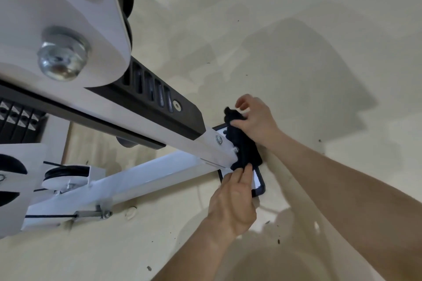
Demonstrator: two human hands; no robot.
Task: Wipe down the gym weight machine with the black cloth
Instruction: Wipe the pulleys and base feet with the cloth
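The black cloth (243, 143) is wrapped against the base of the white weight machine frame (146, 180), where the upright meets its foot plate (258, 183). My right hand (255, 121) pinches the cloth's upper end. My left hand (235, 198) pinches the cloth's lower end beside the frame. The cloth stretches between both hands over the joint with its bolts (219, 139).
A black slotted guard (159, 98) runs up the upright. A large bolt (61, 61) sits on a white plate close to the camera. Black weight plates (18, 118) stack at the left. A pulley and cable (66, 174) lie low left. Beige floor surrounds the base.
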